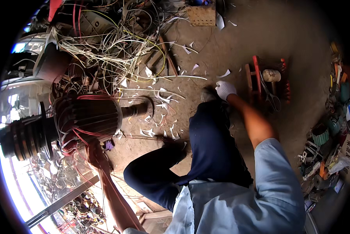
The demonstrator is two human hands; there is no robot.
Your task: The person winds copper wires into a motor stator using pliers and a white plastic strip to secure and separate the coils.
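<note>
A large rotor (99, 115) with dark lengthwise slots lies on its side at the left, its shaft (134, 111) pointing toward the middle. Red wires (67, 145) bunch around its left end, and some trail downward. Beside that end, my left hand (95, 154) has its fingers closed on the red wires; shadow hides part of the grip. My right hand (225, 90), in a white glove, is raised near my knee and dark shoe, well apart from the rotor. Its fingers are curled, and whatever may be in them cannot be made out.
Tangled pale and yellow wires (108, 50) spread at the upper left. White paper scraps (163, 103) litter the floor. On the right, a red frame (257, 74) stands by a mallet (271, 75) and scissors (273, 101). Tools and parts (327, 136) line the far right.
</note>
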